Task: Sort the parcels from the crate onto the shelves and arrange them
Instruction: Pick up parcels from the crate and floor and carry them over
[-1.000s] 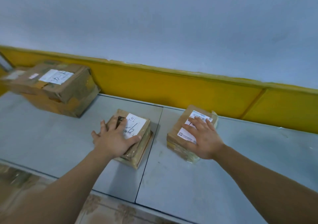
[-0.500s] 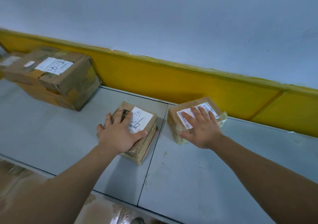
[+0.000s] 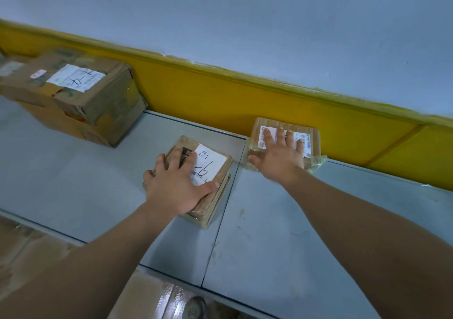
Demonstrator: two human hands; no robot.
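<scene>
The left hand (image 3: pixel 176 186) lies flat on a small cardboard parcel (image 3: pixel 224 174), fingers spread wide across its top and the thumb stretched along the near edge of its white label (image 3: pixel 212 165), which carries handwritten marks. The right hand (image 3: pixel 279 158) presses flat on a taped parcel (image 3: pixel 284 123), its 4 fingers straight and fanned over a printed barcode label (image 3: pixel 305 142), the thumb out to the left at the parcel's near corner. Neither hand curls round anything. Both parcels rest on the grey shelf (image 3: pixel 73 171). The one under the right hand sits farther from the person than the one under the left, hard by the yellow band (image 3: pixel 220 98) at the foot of the pale wall (image 3: pixel 245 24), though contact cannot be told. A dark seam (image 3: pixel 220 223) in the shelf runs between the 2 hands, and the 2 parcels stand just apart. Well to the left of the left hand, a large cardboard box (image 3: pixel 81 90) with a handwritten label sits on top of a lower box (image 3: pixel 61 127). Below the forearms, a shoe (image 3: pixel 196 307) shows.
</scene>
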